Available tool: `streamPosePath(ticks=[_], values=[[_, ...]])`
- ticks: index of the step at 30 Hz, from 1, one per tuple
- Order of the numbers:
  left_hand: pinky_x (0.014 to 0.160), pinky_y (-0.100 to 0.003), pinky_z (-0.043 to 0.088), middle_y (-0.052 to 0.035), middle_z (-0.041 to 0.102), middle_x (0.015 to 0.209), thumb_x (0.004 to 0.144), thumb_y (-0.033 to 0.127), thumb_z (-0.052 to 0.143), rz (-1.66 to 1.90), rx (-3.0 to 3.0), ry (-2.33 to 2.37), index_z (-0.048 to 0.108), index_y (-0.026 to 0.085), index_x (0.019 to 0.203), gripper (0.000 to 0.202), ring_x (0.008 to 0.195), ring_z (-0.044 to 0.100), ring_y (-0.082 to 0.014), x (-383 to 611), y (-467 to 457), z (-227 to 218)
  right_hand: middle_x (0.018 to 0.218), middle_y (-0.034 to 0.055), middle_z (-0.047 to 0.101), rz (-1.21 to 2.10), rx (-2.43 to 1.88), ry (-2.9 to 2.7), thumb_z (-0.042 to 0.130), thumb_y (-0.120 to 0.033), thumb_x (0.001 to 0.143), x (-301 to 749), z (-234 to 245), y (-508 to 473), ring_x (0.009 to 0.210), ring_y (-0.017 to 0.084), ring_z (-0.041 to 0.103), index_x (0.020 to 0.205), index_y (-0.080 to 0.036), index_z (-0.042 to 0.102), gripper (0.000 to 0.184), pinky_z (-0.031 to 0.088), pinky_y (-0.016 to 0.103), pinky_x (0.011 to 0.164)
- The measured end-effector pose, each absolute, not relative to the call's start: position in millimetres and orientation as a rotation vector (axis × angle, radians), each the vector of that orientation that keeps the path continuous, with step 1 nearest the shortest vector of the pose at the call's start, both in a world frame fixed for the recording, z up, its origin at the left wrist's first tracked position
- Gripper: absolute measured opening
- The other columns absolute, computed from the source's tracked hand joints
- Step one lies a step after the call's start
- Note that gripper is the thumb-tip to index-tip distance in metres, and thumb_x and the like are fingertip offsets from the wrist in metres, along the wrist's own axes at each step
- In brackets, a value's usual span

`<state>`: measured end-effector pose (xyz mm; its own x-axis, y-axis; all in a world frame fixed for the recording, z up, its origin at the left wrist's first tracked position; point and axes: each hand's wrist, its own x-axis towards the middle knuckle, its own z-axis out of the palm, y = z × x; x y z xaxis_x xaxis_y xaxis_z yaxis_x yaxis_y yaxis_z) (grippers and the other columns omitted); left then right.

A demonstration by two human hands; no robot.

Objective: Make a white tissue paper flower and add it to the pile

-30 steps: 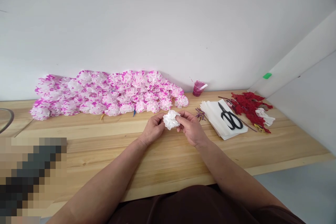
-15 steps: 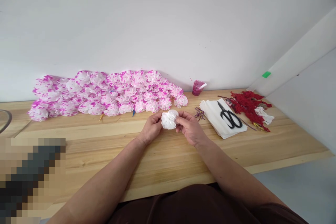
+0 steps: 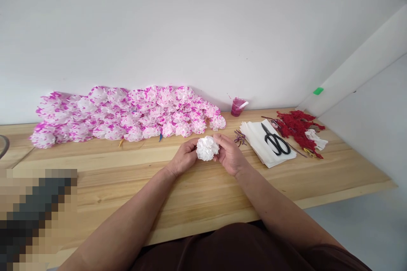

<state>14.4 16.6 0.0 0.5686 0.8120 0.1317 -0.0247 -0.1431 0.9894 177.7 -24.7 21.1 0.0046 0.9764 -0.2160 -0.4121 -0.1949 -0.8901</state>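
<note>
A small white paper flower (image 3: pixel 207 148) is held between both hands just above the wooden table (image 3: pixel 203 194). My left hand (image 3: pixel 182 159) pinches its left side with closed fingers. Its right side is gripped by my right hand (image 3: pixel 229 155), fingers curled round it. Behind the hands, along the wall, lies a long heap of several white-and-pink paper flowers (image 3: pixel 127 112).
To the right lie a stack of white paper (image 3: pixel 260 148) with black scissors (image 3: pixel 276 139) on it, a pile of red scraps (image 3: pixel 297 125), and some thin wires (image 3: pixel 239 136). A pink cup (image 3: pixel 237 106) stands by the wall. A blurred patch covers the lower left.
The white flower has been turned and fluffed slightly between the fingers and looks rounder. Both hands stay in nearly the same place; the view has shifted a little.
</note>
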Motion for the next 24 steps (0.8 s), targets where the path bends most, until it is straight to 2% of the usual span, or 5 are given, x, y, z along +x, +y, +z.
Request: streamPosePath(ticks=[2, 8, 18, 21, 24], values=[[0.077, -0.029, 0.047, -0.0053, 0.070, 0.089, 0.081, 0.023, 0.060, 0.857, 1.639, 0.697, 0.071, 0.016, 0.095, 0.019, 0.083, 0.061, -0.0193, 14, 18, -3, 0.070, -0.0017, 0.061, 1.490, -1.079, -0.792, 0.077, -0.055, 0.070, 178, 20, -24, 0.058, 0.010, 0.052, 0.084, -0.021, 0.066, 0.038, 0.035, 0.020, 0.042], [0.077, -0.030, 0.046, -0.0047, 0.067, 0.085, 0.082, 0.017, 0.057, 0.963, 1.879, 0.727, 0.069, 0.017, 0.087, 0.013, 0.081, 0.059, -0.0179, 13, 22, -8, 0.062, -0.0032, 0.059, 1.442, -1.178, -0.717, 0.081, -0.041, 0.058, 179, 21, -23, 0.053, 0.011, 0.049, 0.075, -0.021, 0.063, 0.032, 0.033, 0.022, 0.043], [0.073, -0.028, 0.045, -0.0042, 0.066, 0.082, 0.082, 0.022, 0.058, 0.989, 1.765, 0.815, 0.069, 0.017, 0.088, 0.014, 0.075, 0.058, -0.0176, 13, 22, -11, 0.074, -0.0015, 0.064, 1.333, -1.191, -1.014, 0.077, -0.041, 0.068, 177, 22, -27, 0.061, 0.011, 0.051, 0.088, -0.021, 0.068, 0.030, 0.033, 0.023, 0.049], [0.075, -0.028, 0.045, -0.0035, 0.068, 0.082, 0.078, 0.025, 0.064, 1.043, 1.558, 0.829, 0.071, 0.017, 0.091, 0.017, 0.077, 0.059, -0.0187, 13, 24, -12, 0.091, 0.0009, 0.068, 1.144, -1.250, -1.177, 0.073, -0.040, 0.075, 186, 39, -34, 0.073, 0.015, 0.058, 0.096, -0.024, 0.068, 0.027, 0.040, 0.026, 0.057], [0.071, -0.026, 0.043, -0.0011, 0.066, 0.074, 0.073, 0.027, 0.068, 1.129, 1.381, 0.870, 0.072, 0.017, 0.087, 0.018, 0.070, 0.056, -0.0168, 13, 27, -12, 0.097, 0.0022, 0.069, 0.761, -1.400, -1.437, 0.069, -0.040, 0.082, 210, 66, -33, 0.084, 0.019, 0.061, 0.097, -0.028, 0.069, 0.019, 0.046, 0.031, 0.071]])
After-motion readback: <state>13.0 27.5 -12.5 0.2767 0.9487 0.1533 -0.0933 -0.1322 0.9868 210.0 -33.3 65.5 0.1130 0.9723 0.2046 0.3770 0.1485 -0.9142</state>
